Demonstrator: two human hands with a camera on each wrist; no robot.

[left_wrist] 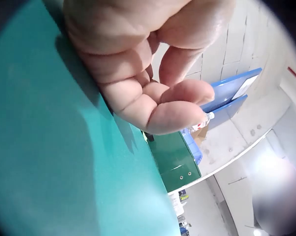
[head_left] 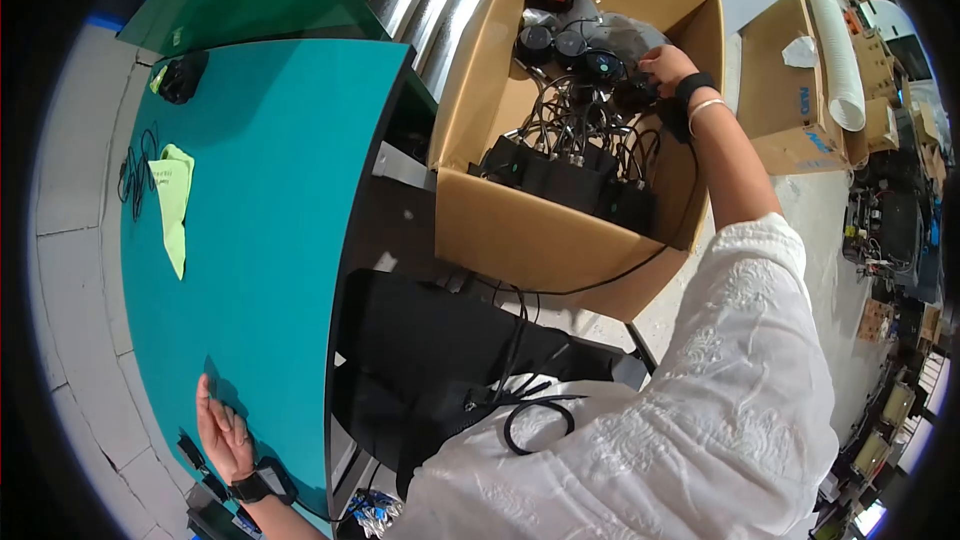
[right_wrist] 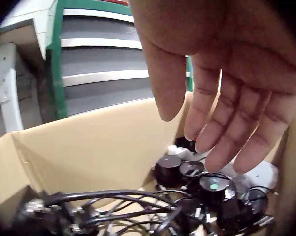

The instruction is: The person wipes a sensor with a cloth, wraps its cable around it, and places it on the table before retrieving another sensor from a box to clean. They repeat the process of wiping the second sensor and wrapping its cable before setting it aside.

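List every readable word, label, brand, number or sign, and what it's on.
None reads for certain.
Cardboard box at far right: blue lettering, sideways, too blurred to quote.
Yellow-green sheet: dark writing, too small.
White label on blue panel: nothing legible.
Bottle: red marking, blurred.
Round black part: green mark, can't tell whether it's text.

Large open box of matt brown cardboard (head_left: pixel 560 215), smooth-walled; inside it, round black glossy plastic-looking pieces (right_wrist: pixel 213 183) and smooth black cables (right_wrist: pixel 123 192) with shiny metal-looking ends. Bench top, smooth green, faintly glossy (head_left: pixel 260 200); near its far-left corner, a crumpled glossy black bundle (head_left: pixel 184 78).
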